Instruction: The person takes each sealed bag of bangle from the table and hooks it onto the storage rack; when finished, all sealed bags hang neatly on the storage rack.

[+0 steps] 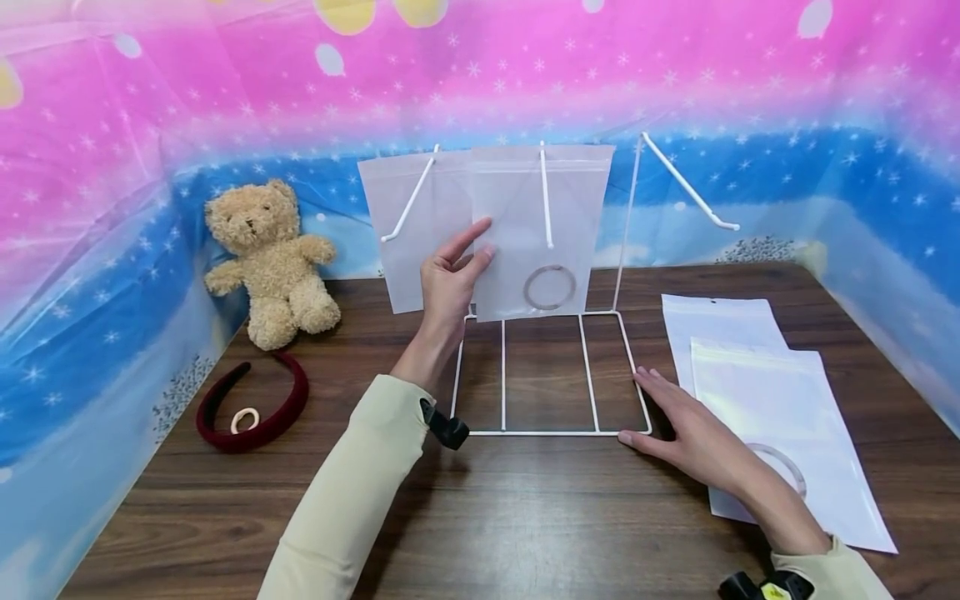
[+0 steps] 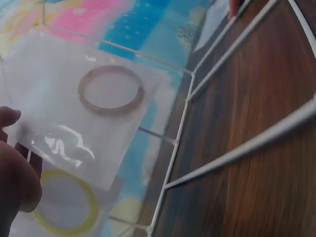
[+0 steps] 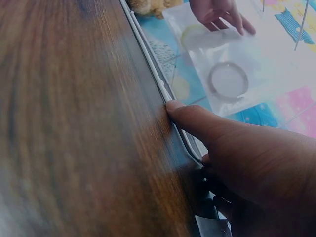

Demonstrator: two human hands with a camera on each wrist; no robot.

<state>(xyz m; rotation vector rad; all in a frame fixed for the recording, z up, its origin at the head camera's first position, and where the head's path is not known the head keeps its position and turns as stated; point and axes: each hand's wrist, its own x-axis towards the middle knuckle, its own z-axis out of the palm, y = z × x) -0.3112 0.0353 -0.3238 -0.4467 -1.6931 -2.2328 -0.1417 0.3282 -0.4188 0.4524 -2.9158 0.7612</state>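
A white wire display rack [image 1: 551,432] stands on the table with prongs at its top. Two clear zip bags hang on it: the front bag [image 1: 517,200], holding a brownish bangle [image 1: 550,287], and the bag to its left [image 1: 408,200]. A yellow ring [image 2: 94,210] shows in that left bag in the left wrist view. My left hand [image 1: 450,287] touches the front bag's left edge, index finger and thumb extended. At the rack's front right corner my right hand [image 1: 701,437] rests with its thumb on the front wire [image 3: 163,89] and its fingers along the side.
To the right lie white bags [image 1: 772,392], the upper one with a bangle [image 1: 783,462] in it. A teddy bear [image 1: 266,258] sits at back left, before a dark red headband [image 1: 288,417] and a small pale ring [image 1: 245,419]. A patterned cloth [image 1: 525,75] encloses the table.
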